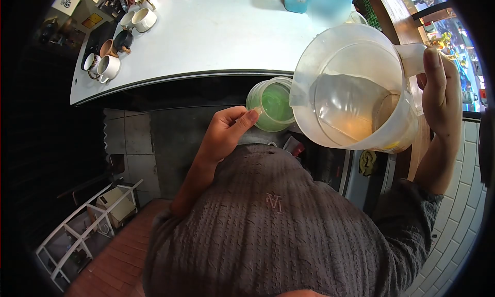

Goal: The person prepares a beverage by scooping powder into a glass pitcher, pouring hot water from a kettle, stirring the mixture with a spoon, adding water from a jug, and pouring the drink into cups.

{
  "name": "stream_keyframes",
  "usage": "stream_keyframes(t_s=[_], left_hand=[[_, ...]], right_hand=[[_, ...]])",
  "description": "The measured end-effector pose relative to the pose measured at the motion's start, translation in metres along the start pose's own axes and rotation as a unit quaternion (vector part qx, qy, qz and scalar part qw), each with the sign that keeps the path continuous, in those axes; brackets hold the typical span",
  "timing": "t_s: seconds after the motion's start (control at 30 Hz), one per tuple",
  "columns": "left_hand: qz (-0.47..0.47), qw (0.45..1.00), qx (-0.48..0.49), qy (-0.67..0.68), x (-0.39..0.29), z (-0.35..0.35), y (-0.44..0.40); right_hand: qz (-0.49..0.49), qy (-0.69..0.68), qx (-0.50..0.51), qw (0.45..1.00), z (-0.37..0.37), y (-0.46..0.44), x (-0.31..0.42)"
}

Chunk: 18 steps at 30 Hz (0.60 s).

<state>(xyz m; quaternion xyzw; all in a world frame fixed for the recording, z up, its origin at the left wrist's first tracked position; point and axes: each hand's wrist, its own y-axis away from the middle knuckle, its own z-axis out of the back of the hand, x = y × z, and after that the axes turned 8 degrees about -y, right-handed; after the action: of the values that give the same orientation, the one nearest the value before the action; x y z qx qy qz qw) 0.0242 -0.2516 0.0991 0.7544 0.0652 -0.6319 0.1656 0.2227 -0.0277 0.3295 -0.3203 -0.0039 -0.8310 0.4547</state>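
Observation:
My right hand is closed around the handle of a large translucent plastic jug. The jug is tilted to the left, with a shallow pool of clear liquid inside. Its lip overlaps the right rim of a see-through round container that has green contents. Whether the lip touches that rim, I cannot tell. My left hand pinches the near left edge of the container between thumb and fingers. Both vessels are held in front of my body, by the counter's front edge.
A white counter spans the top, with several mugs along its left side. A blue container stands at the back right, beside a rounded blue object. A white metal rack is at lower left.

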Motion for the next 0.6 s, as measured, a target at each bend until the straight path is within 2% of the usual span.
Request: stream_keyframes(t_s=[0.1, 0.6], left_hand=[[-0.012, 1.000, -0.023, 0.010, -0.0021, -0.0050, -0.0012], [-0.007, 1.000, -0.024, 0.007, -0.0019, -0.0022, -0.0040]], right_hand=[[0.006, 0.006, -0.006, 1.000, -0.0011, -0.0004, 0.0012], [0.007, 0.041, 0.015, 0.999, -0.0029, -0.0024, 0.0050]])
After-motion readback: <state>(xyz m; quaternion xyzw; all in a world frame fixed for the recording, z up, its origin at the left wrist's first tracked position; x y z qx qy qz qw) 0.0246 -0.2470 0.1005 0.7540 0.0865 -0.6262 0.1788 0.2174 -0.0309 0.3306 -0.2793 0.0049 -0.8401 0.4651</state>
